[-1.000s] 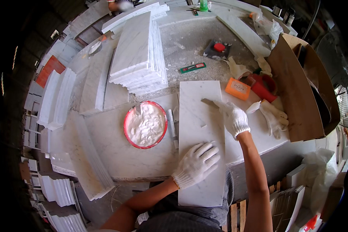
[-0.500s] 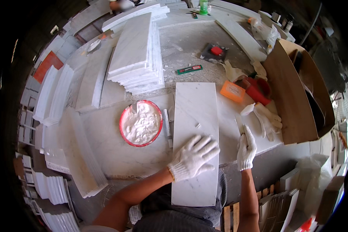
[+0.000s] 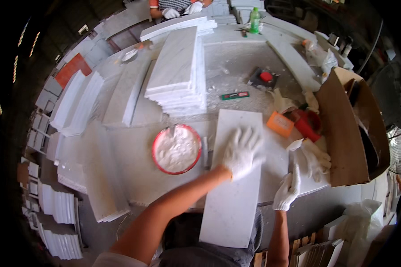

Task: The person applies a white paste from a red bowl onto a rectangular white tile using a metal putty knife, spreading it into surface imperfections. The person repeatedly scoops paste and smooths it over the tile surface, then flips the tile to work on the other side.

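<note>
A long white marble slab [image 3: 235, 200] lies before me, its near end reaching over the bench edge. My left hand [image 3: 243, 155], in a white knit glove, rests flat on it with fingers spread and blurred. To the right of the slab, my gloved right hand [image 3: 288, 191] is closed around a thin-bladed tool; its blade is mostly blurred now. Left of the slab stands a red-rimmed tub [image 3: 177, 149] of white paste with a scraper stuck in it.
Stacked marble slabs [image 3: 176, 66] rise behind the tub. At right are a cardboard box [image 3: 343, 133], an orange packet [image 3: 280, 123], a red container [image 3: 306, 124] and spare gloves [image 3: 313, 158]. A green cutter pack [image 3: 235, 95] lies beyond the slab. Another person's gloved hands [image 3: 170, 13] show at the far side.
My left hand has slid away from me along the slab, to where the small loose piece lay. That piece no longer shows. The whole view has shifted, and the far person's hands now show.
</note>
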`<state>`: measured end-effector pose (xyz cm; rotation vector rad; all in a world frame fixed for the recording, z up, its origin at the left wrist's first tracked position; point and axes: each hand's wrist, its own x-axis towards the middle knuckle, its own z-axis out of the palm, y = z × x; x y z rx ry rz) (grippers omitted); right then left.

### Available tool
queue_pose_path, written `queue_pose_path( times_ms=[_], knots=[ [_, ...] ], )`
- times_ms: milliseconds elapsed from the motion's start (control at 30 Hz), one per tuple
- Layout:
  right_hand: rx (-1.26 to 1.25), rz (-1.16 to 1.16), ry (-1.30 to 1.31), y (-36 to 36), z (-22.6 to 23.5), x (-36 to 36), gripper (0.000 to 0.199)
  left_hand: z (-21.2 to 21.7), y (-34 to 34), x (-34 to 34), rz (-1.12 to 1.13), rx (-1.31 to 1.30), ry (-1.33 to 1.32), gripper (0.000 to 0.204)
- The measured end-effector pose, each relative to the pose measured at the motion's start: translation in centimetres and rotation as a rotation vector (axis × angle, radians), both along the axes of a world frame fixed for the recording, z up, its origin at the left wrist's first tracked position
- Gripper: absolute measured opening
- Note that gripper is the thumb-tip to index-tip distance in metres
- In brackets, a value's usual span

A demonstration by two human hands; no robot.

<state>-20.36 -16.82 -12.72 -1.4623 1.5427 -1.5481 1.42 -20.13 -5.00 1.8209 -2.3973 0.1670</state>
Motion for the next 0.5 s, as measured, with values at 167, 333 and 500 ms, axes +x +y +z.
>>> queue_pose_path(
  times_ms=[167, 333, 500],
  knots=[
    [0.101, 0.083, -0.015, 0.3, 1.4, -0.1, 0.041, -1.3, 2.7, -1.8, -0.197, 0.092, 0.092, 0.080],
    [0.062, 0.057, -0.023, 0.1, 1.2, -0.4, 0.044, -1.2, -5.9, 4.0, 0.252, -0.040, 0.054, 0.082],
    [0.028, 0.027, 0.026, 0.0, 1.4, -0.2, 0.041, -1.2, -5.7, 5.7, 0.360, -0.029, 0.019, 0.080]
  ],
)
